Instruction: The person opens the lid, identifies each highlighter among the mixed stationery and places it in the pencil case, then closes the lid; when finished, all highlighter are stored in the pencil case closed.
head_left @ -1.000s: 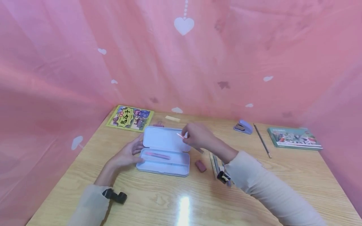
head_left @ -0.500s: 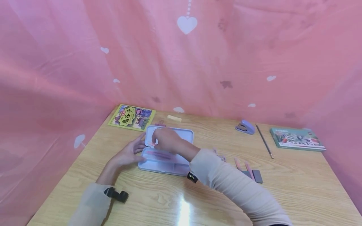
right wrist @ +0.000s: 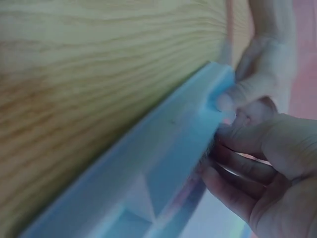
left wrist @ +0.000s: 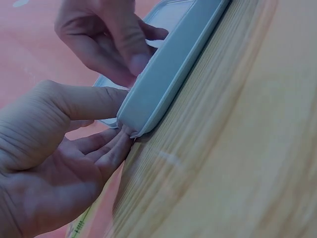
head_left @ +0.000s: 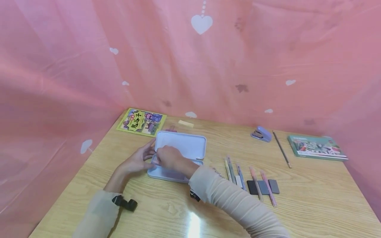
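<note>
A pale blue pencil case (head_left: 193, 145) lies on the table with its lid folded back. My left hand (head_left: 135, 162) grips its left end; in the left wrist view the thumb lies against the rim and the fingers reach under the corner. My right hand (head_left: 171, 158) is down in the left part of the case's rear compartment. Its thumb and fingers pinch a thin pink pen (right wrist: 229, 118), mostly hidden by the hand. A dividing wall (right wrist: 138, 198) shows inside the case in the right wrist view. The right forearm covers the case's right front corner.
Right of the case lie several pens (head_left: 230, 170) and dark eraser-like blocks (head_left: 274, 186). Farther back are a purple stapler (head_left: 262, 134), a pencil (head_left: 282, 148) and a green box (head_left: 317, 147). A yellow book (head_left: 142, 122), a pink clip (head_left: 171, 129) and a pale yellow strip (head_left: 186, 124) sit behind the case.
My right hand has carried the pink pen leftward across the open lid and down into the case. My left hand keeps its hold on the case's left end.
</note>
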{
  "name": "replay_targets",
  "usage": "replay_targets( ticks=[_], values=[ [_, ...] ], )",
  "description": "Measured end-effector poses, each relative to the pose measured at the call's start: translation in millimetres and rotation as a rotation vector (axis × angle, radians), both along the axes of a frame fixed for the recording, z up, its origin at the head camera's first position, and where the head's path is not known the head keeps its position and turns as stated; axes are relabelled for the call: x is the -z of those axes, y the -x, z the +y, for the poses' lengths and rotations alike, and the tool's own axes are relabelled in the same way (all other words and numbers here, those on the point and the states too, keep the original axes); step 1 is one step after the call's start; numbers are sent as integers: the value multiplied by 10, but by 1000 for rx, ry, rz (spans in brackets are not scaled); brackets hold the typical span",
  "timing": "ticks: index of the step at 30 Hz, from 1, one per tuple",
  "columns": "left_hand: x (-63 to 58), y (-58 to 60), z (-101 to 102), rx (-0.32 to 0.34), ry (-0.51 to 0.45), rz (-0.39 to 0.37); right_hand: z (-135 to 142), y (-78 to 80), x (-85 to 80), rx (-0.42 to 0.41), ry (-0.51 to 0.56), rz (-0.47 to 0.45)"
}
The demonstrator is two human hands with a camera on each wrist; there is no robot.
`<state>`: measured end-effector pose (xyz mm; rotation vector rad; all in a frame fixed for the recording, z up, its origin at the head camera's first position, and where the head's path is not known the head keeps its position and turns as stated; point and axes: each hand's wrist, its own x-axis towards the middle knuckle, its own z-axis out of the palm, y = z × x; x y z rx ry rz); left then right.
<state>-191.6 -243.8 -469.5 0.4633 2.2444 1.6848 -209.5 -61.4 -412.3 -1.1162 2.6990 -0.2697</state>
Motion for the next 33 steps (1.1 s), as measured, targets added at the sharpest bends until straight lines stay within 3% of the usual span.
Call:
replay_targets(
  ticks=[9,16,21,24,28,33],
  values=[
    [-12,26,15,2,6,-1,-11,-14,72,53,-42,-16],
    [-23,6,15,-14,15,-17,178,-1,-200,82,39,-6],
    [-24,-15,4,-29,29,-27,610,-8,-422,112,115,44],
    [-20,-15,-12,-23,26,-8,938,3,-491,185,133,64],
    [-7,-1,-26,-24,20,10,1396,22,-539,324,147,57],
    [15,15,-9,-16,24,9,1969,18,-540,405,125,64]
  ],
)
